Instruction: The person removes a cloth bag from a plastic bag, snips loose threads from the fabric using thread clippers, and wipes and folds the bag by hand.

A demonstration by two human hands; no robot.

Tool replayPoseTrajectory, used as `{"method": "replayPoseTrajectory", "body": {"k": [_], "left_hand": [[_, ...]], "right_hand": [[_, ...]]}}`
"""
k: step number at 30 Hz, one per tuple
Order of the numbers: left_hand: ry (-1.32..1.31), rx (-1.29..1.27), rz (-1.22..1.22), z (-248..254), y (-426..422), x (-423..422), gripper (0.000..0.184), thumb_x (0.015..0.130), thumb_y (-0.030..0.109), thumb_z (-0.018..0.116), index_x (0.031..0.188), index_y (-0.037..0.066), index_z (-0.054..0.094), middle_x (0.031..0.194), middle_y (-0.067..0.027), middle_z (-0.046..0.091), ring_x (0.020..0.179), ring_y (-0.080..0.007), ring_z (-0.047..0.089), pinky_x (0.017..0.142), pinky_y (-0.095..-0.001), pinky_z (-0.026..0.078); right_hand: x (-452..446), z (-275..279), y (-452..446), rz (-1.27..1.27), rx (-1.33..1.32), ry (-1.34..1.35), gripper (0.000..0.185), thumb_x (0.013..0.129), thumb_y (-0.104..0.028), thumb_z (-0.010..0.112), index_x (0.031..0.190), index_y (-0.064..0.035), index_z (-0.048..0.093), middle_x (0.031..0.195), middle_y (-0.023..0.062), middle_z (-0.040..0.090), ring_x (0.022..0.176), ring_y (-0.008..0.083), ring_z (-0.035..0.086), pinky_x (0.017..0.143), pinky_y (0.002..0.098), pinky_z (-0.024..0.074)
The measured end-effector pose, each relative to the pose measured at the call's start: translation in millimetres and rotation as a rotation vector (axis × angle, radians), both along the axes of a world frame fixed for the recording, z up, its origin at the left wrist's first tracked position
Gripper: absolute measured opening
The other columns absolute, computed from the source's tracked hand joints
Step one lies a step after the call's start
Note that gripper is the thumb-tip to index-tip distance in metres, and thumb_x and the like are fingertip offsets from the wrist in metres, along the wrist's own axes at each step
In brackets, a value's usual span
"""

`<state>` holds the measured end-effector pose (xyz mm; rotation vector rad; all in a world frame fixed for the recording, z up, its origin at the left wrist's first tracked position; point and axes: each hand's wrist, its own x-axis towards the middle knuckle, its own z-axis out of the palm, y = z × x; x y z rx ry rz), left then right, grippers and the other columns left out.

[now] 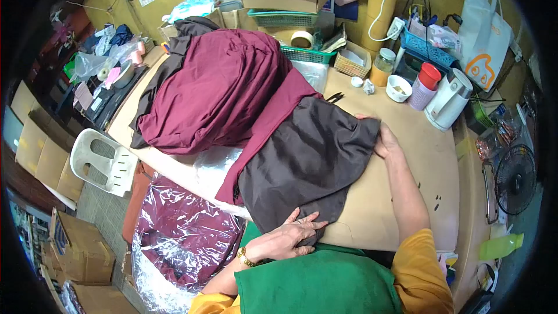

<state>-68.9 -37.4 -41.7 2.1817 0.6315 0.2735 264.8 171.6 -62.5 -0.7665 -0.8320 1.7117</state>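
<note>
Along the lower hem of the dark brown cloth [302, 151], the left hand [293, 235] lies flat with its fingers spread, pressing on the fabric and gripping nothing. At the far right corner of the same cloth, the right hand [385, 138] curls around the edge; some of its fingers are hidden, so I cannot tell whether they pinch it. The cloth lies on the table [407, 197] between the two hands, up and left of the left fingers and directly left of the right palm, its long axis seeming to slant from the right hand's corner down to the lower left; the left hand is nearer its bottom edge. One maroon band [273, 110] borders its left side, and past that rises one large maroon fabric heap [215, 87]. Below the table edge sits one plastic-wrapped maroon bundle [186, 227]. Beyond the cloth's top edge lies one pair of black snips [335, 97]; farther off stand one white bowl [399, 88], one red-lidded tumbler [425, 87], one lidded glass jar [382, 67] and one white electric kettle [449, 100].
</note>
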Motion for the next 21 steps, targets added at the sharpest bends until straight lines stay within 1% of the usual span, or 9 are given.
{"method": "replayPoseTrajectory", "body": {"k": [2,4,7,11,14,15,18,20,21], "left_hand": [[-0.035,-0.064,-0.010,3.9,1.9,-4.4,0.051,0.092,0.025,0.064,0.128,-0.009,0.052,0.139,-0.0222,0.051,0.146,-0.0327,0.029,0.120,-0.0575,0.009],[-0.077,-0.069,0.003,-0.2,5.8,-7.6,0.045,0.092,0.023,0.065,0.123,-0.007,0.056,0.136,-0.0234,0.054,0.142,-0.0335,0.035,0.120,-0.0578,0.010],[-0.146,-0.108,0.129,-0.8,5.1,-8.5,0.040,0.091,0.021,0.067,0.121,-0.003,0.057,0.117,-0.0202,0.061,0.129,-0.0294,0.052,0.119,-0.0539,0.017],[-0.431,-0.647,0.440,-15.2,4.0,-2.6,0.049,0.096,0.022,0.064,0.137,-0.001,0.051,0.121,-0.0052,0.061,0.111,-0.0117,0.053,0.107,-0.0289,0.035],[-0.401,-0.549,0.414,-13.1,9.7,-0.3,0.043,0.098,0.021,0.061,0.135,-0.001,0.053,0.125,-0.0018,0.060,0.110,-0.0097,0.053,0.099,-0.0248,0.040],[-0.400,-0.420,0.394,-13.8,11.4,0.8,0.043,0.098,0.020,0.061,0.135,-0.001,0.053,0.126,-0.0026,0.061,0.108,-0.0088,0.053,0.097,-0.0246,0.041],[-0.515,-0.570,0.482,-12.7,10.5,5.8,0.033,0.098,0.018,0.062,0.127,0.003,0.059,0.110,-0.0001,0.062,0.090,-0.0073,0.051,0.086,-0.0238,0.044],[-0.552,-0.649,0.495,-3.9,10.7,9.8,0.031,0.098,0.018,0.063,0.124,0.002,0.060,0.113,0.0010,0.064,0.087,-0.0048,0.051,0.084,-0.0213,0.043],[-0.548,-0.640,0.483,-2.2,11.5,9.9,0.031,0.098,0.018,0.063,0.124,0.002,0.060,0.113,0.0010,0.064,0.087,-0.0048,0.051,0.084,-0.0213,0.043]], "right_hand": [[5.8,-10.8,2.0,0.042,0.033,-0.265,0.035,0.098,-0.022,0.055,0.122,0.0035,0.060,0.116,0.0116,0.068,0.103,0.0200,0.066,0.092,0.0327,0.0528],[3.7,-25.2,8.8,-0.004,0.025,-0.597,0.032,0.093,-0.001,0.059,0.125,0.0019,0.058,0.122,0.0106,0.064,0.108,0.0180,0.062,0.095,0.0310,0.0498],[-3.5,-55.1,4.1,-0.613,0.495,-0.949,0.038,0.090,-0.014,0.068,0.123,-0.0003,0.054,0.114,0.0142,0.066,0.109,0.0224,0.061,0.098,0.0350,0.0462],[-30.2,-2.9,-65.4,-0.744,0.414,-1.052,0.027,0.094,-0.017,0.063,0.111,-0.0012,0.048,0.105,0.0160,0.057,0.091,0.0261,0.062,0.087,0.0379,0.0482],[-51.0,-10.2,-152.4,-0.597,0.451,-1.151,0.037,0.091,-0.016,0.066,0.118,-0.0020,0.046,0.113,0.0190,0.052,0.103,0.0311,0.056,0.093,0.0411,0.0462],[-53.0,-3.9,-187.2,-0.393,0.627,-1.228,0.045,0.090,-0.018,0.067,0.127,-0.0034,0.045,0.126,0.0221,0.050,0.119,0.0338,0.051,0.099,0.0406,0.0443],[-44.9,33.7,-241.2,0.280,1.117,-1.631,0.037,0.090,-0.018,0.068,0.121,-0.0038,0.055,0.132,0.0198,0.054,0.123,0.0287,0.054,0.098,0.0377,0.0462],[-6.6,57.6,-246.8,0.791,0.000,-0.994,0.026,0.084,-0.013,0.075,0.106,-0.0036,0.067,0.122,0.0144,0.065,0.117,0.0223,0.061,0.092,0.0341,0.0506],[4.0,61.0,-250.4,0.420,-0.203,-0.729,0.014,0.081,-0.010,0.077,0.090,-0.0023,0.069,0.098,0.0095,0.071,0.097,0.0199,0.068,0.082,0.0314,0.0538]]}}
